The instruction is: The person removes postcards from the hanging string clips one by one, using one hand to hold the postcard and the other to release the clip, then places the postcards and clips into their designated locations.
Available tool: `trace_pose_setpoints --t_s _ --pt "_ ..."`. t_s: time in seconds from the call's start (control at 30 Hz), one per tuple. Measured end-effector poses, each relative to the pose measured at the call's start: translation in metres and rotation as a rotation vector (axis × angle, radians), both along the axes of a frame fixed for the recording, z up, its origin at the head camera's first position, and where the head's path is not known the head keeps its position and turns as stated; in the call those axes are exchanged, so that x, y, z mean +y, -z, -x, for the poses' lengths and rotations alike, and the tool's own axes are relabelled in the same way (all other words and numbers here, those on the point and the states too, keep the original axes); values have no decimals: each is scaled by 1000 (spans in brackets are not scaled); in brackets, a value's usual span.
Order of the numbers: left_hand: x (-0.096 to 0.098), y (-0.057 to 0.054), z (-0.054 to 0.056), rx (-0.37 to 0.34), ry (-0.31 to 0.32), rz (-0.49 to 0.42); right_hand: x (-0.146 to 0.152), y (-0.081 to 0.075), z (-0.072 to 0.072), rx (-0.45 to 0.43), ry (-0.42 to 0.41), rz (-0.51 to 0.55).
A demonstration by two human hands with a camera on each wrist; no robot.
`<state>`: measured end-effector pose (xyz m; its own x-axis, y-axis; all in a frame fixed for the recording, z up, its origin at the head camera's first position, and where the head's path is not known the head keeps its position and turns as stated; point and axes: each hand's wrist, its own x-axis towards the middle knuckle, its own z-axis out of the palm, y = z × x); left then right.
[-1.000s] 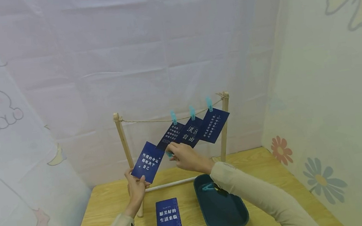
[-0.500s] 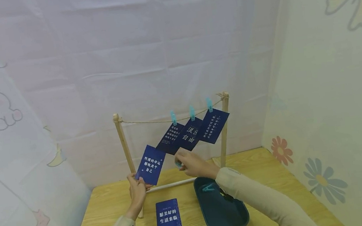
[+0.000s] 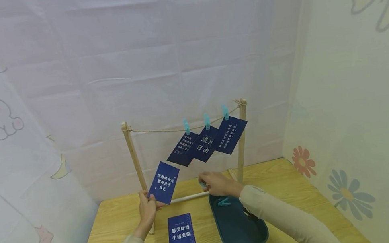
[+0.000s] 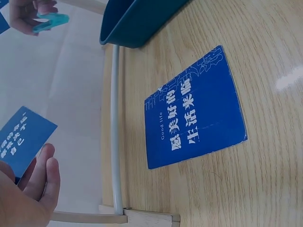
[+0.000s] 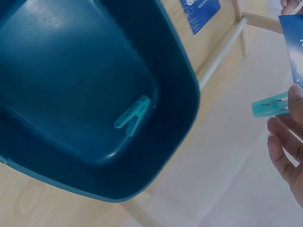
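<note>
My left hand (image 3: 147,209) pinches a blue card (image 3: 164,182) with white lettering by its lower corner, tilted in front of the rack's left post. In my right hand (image 3: 220,184) a turquoise clothespin (image 5: 271,106) is held between thumb and fingers, just above the far end of the dark teal bin (image 3: 221,231). Three dark blue cards hang by turquoise clothespins from the twine (image 3: 155,132): a left one (image 3: 182,149), a middle one (image 3: 202,144) and a right one (image 3: 230,134). Another blue card (image 4: 194,109) lies flat on the table between the forearms.
One loose turquoise clothespin (image 5: 132,116) lies inside the bin near its far end. The wooden rack has a left post (image 3: 134,157), a right post (image 3: 242,148) and a white crossbar (image 3: 189,197) low down. Fabric walls (image 3: 134,43) enclose the wooden table (image 3: 289,182).
My right hand has drawn away from the hanging cards, down and to the right, with the clothespin. My left hand has lowered its card slightly, moving a little right.
</note>
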<state>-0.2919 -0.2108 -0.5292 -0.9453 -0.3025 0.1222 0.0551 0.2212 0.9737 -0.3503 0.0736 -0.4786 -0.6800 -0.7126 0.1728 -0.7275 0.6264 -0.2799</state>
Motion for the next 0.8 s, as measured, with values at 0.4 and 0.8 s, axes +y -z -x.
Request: trace_pose_setpoints --t_s 0.4,0.8 --pt "-7 18 -4 -59 2 57 21 31 0 -15 30 -51" --pt "-8 38 -16 -83 37 50 42 58 0 -64 9 -59"
